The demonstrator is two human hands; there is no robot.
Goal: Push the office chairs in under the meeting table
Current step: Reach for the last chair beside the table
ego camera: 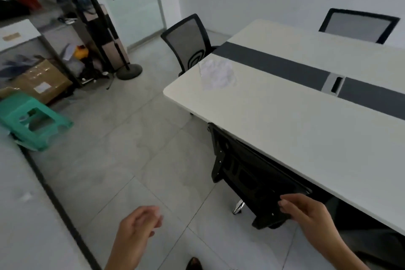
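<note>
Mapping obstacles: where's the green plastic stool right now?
Head view, far left: the green stool sits tilted just in front of the cardboard box, across the floor from the meeting table.

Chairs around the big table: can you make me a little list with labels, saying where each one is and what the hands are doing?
near chair: pushed in, backrest right at the meeting table's near edge
end chair: at the table's short end, backrest close to the corner
far chair: behind the far side, only its backrest shows
right hand: beside the near chair's backrest, holding nothing
left hand: in the air, fingers loosely curled, holding nothing
</note>
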